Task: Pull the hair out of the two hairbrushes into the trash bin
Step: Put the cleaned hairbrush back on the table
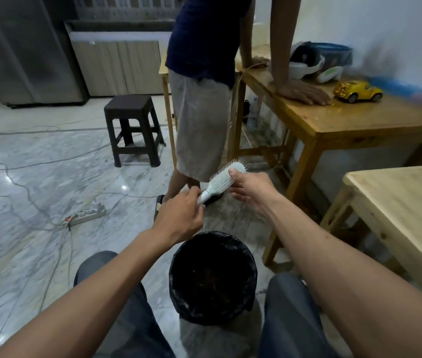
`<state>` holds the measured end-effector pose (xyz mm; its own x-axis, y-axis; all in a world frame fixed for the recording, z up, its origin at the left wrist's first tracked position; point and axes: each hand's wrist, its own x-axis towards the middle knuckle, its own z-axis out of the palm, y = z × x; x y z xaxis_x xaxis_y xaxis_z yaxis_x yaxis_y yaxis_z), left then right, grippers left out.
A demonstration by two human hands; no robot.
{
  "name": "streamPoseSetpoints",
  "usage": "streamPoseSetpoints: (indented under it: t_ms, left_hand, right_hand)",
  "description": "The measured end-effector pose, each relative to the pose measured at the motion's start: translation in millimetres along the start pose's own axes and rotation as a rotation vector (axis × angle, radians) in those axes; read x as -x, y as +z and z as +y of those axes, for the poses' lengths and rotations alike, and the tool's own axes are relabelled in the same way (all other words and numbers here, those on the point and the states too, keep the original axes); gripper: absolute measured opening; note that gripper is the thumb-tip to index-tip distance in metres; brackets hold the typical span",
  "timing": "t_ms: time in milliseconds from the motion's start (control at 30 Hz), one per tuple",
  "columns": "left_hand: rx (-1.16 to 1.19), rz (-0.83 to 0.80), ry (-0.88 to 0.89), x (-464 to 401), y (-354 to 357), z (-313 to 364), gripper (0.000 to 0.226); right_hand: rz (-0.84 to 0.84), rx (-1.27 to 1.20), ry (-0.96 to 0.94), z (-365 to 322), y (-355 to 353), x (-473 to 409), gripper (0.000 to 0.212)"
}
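A white hairbrush (220, 181) is held in the air above and beyond the trash bin (213, 277), bristles turned up and to the left. My left hand (182, 215) grips its handle end. My right hand (250, 186) holds the head of the brush, thumb on the bristle side. The bin is lined with a black bag, stands on the floor between my knees, and has dark material at its bottom. I see no second hairbrush for certain.
Another person (204, 86) stands just beyond the brush, leaning a hand on a wooden table (346, 120) that carries a yellow toy car (358, 91). A light wooden table (406, 215) is at my right. A dark stool (133, 130), a power strip (87, 215) and cables lie on the marble floor.
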<state>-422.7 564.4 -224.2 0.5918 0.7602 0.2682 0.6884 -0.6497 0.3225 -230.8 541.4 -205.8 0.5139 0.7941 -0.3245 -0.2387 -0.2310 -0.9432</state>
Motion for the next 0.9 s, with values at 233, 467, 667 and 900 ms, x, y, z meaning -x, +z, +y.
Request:
streamPoseSetpoints:
  t_ms: [233,467,667,900]
  left_hand:
    - [0.094,0.053,0.227,-43,-20,81,0.046]
    - [0.243,0.037,0.488,-82,-21,206,0.046]
    - [0.309,-0.079,0.625,-94,5,325,0.043]
    - [0.357,-0.267,0.769,-101,66,429,0.029]
  right_hand:
    - [0.206,-0.008,-0.174,-75,-72,25,0.024]
    - [0.525,-0.01,-0.278,-128,-203,61,0.024]
    - [0.845,-0.021,-0.28,-134,-327,99,0.025]
    - [1.048,0.027,-0.148,-114,-444,118,0.025]
